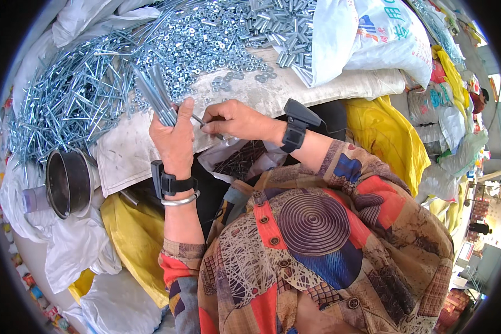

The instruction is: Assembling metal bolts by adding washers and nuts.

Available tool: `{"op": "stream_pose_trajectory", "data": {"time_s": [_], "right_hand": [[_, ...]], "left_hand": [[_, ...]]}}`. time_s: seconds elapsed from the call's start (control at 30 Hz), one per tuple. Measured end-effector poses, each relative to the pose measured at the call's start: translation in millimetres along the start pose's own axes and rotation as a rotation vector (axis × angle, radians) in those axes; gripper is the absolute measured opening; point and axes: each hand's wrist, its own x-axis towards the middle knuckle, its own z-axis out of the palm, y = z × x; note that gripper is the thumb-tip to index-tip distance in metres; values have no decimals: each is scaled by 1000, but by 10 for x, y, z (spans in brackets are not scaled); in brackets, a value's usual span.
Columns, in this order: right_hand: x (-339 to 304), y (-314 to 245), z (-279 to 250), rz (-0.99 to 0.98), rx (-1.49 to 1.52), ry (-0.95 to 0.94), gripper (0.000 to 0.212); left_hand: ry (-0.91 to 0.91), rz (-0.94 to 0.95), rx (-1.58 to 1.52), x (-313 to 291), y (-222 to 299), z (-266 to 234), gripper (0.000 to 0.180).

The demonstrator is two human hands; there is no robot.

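- Plainly, in the head view, I observe the left hand (171, 136) closed around a bundle of metal rods (158, 97), above the near side of the white cloth (117, 153).
- Right hand (239, 119): fingertips pinched on one thin rod (198, 119), over the same cloth, near the left hand.
- Toward the cloth's left: heaped long rods (67, 106).
- Toward its far middle: loose nuts (200, 42); right of these, short metal tubes (289, 42).
- Beside its left end: a dark round pot (69, 183).
- Against its right part: a white printed sack (373, 47).
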Motion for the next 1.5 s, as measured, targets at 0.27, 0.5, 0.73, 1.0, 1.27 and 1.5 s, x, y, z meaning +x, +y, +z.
{"op": "stream_pose_trajectory", "data": {"time_s": [0.27,0.5,0.73,1.0,1.27,1.5], "right_hand": [[-398,-187,35,273,932,-299,18],[-614,35,116,154,469,-163,21],[-828,118,163,60,6,11,19],[-669,277,-884,-328,-1192,390,6],[-511,513,-1541,-84,-1397,499,12],[-391,672,-1548,-248,-1479,414,11]], "left_hand": [[-238,-338,-422,-294,203,-26,13],[-172,-177,-120,-582,16,94,14],[-106,-180,111,-749,-116,155,21],[-65,-252,158,-826,-123,149,28],[-148,-447,152,-758,-410,58,28],[-95,-506,188,-758,-524,15,28]]}}
